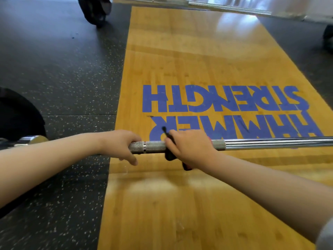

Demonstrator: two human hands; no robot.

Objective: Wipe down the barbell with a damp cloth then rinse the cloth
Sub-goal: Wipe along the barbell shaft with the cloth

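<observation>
A steel barbell (pixel 261 143) lies level across the lower middle of the view, its knurled grip section between my hands and its smooth chrome shaft running off to the right. My left hand (pixel 119 145) grips the knurled part near the wooden platform's left edge. My right hand (pixel 190 147) is wrapped round the bar just to the right, holding a dark cloth (pixel 169 156) against it. Bits of the cloth stick out above and below my fingers. The barbell's left sleeve (pixel 35 139) shows beyond my left forearm.
A wooden lifting platform (pixel 180 60) with blue lettering lies under the bar. Black speckled rubber flooring (pixel 63 69) runs along its left side. A black weight plate (pixel 16 114) sits at the left edge. Another dark plate (pixel 93 9) and a bar stand at the top.
</observation>
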